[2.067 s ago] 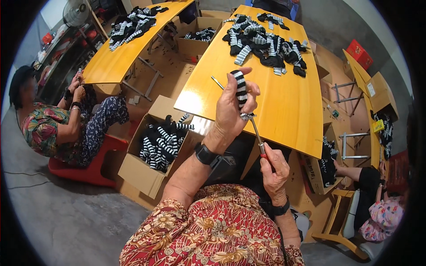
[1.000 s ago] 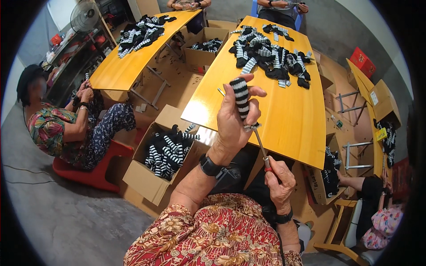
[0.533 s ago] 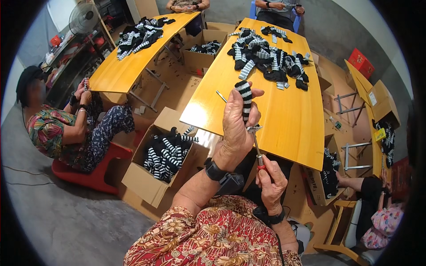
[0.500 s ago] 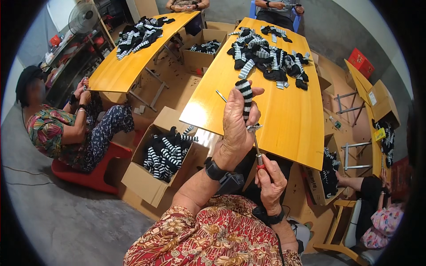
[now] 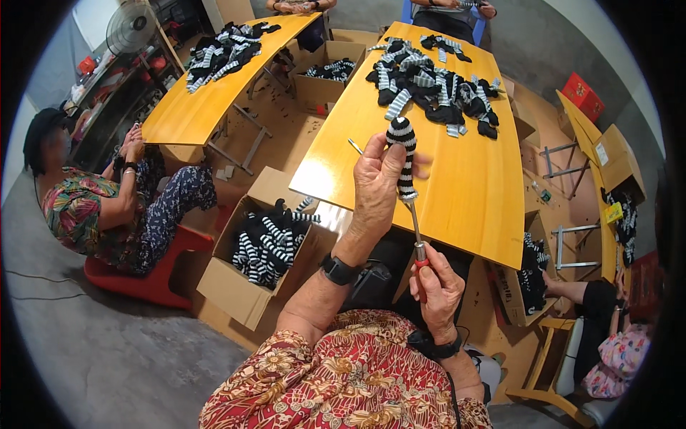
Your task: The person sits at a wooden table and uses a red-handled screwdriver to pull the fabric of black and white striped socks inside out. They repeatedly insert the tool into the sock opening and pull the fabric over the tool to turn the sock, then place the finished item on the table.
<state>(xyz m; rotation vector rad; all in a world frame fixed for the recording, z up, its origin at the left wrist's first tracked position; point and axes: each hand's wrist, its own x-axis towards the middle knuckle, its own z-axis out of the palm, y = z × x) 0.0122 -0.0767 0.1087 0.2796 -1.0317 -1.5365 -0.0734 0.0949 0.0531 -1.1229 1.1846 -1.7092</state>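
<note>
My left hand (image 5: 377, 182) is raised over the near edge of the yellow table (image 5: 457, 222), gripping a black-and-white striped knitted tube (image 5: 404, 139), sock-like with a rounded top. Lower down, my right hand (image 5: 437, 289) is closed around the red handle of a screwdriver-like tool (image 5: 418, 250). The tool's metal shaft points up and meets the tube's bottom end; its tip is hidden there. Beside my left fingers a thin metal rod (image 5: 355, 146) shows; whether it lies on the table or is held, I cannot tell.
A pile of striped and black knitted pieces (image 5: 429, 89) covers the table's far part. Cardboard boxes of similar pieces stand at left (image 5: 246, 289) and right (image 5: 506, 297). A person (image 5: 93, 207) sits at the left by a second yellow table (image 5: 179, 118); others sit farther off and at right.
The striped tube now stands more upright, its rounded top showing. My left hand has shifted its grip to the tube's side. The shaft now meets the tube's lower end more in line.
</note>
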